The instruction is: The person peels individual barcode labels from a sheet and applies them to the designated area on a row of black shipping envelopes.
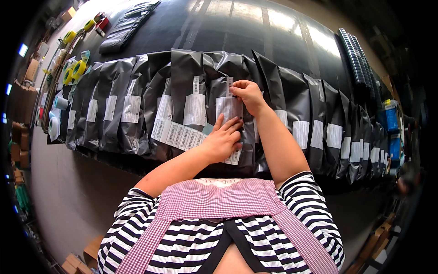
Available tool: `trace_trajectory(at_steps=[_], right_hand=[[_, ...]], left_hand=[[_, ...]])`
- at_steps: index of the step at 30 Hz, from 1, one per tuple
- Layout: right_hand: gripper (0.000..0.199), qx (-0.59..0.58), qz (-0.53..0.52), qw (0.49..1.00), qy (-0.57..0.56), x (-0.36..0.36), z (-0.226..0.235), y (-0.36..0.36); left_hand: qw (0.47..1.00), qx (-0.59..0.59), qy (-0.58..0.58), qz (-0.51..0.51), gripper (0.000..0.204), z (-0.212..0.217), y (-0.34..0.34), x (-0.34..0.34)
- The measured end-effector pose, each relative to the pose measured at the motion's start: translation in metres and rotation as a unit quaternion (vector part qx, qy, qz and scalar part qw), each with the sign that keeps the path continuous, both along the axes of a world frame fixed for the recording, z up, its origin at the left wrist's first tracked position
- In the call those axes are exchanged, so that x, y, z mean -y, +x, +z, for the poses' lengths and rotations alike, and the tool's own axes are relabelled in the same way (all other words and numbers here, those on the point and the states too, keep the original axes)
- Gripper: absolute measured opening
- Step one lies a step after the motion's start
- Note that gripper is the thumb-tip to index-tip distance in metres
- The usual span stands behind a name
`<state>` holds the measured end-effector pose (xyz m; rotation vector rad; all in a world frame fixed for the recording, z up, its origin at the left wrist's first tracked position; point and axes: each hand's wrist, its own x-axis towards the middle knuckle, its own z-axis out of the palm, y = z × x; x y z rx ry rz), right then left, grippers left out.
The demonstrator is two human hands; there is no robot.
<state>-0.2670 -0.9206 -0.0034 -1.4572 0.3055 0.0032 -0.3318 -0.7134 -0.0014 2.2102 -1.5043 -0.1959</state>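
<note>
My right hand (249,97) pinches the edge of a narrow white barcode label (229,84) that lies against a dark grey plastic mailing bag (224,67). Just below it on the same bag is a larger white shipping label (224,108), partly covered by my left hand (222,140). The fingers of that hand are spread and lie flat over the bag. Under the left hand runs a sheet of barcode stickers (179,135), slanting across the bags' lower fronts. The neighbouring bag (186,68) on the left carries both a large label and a narrow barcode label.
More grey bags (117,77) with white labels lie in an overlapping row to both sides on a dark table (219,27). Tape rolls (78,69) sit at the left end. A stack of flat dark bags (127,27) lies at the back left, dark rolled material (356,55) at the back right.
</note>
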Motion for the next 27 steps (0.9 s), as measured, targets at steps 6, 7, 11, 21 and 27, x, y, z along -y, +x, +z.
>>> trace_trajectory(at_steps=[6,7,11,21,27], right_hand=[[0.012,-0.003,-0.045,0.999,-0.018,-0.014,0.0,0.004],[0.012,-0.006,-0.054,0.998,-0.017,-0.016,-0.001,0.004],[0.012,-0.007,-0.073,0.996,-0.058,-0.021,-0.002,0.006],[0.021,0.022,-0.064,0.984,-0.166,-0.026,-0.007,0.002],[0.037,-0.01,-0.101,0.964,-0.245,-0.032,-0.002,0.012]], left_hand=[[1.0,-0.015,0.006,-0.003,0.026,0.003,0.001,-0.004],[1.0,-0.015,0.006,-0.002,0.026,0.004,0.001,-0.004],[1.0,-0.018,0.002,0.001,0.025,0.005,0.001,-0.004],[1.0,-0.014,0.003,-0.002,0.022,0.002,0.001,-0.006],[1.0,-0.013,0.005,-0.006,0.023,0.002,0.001,-0.005]])
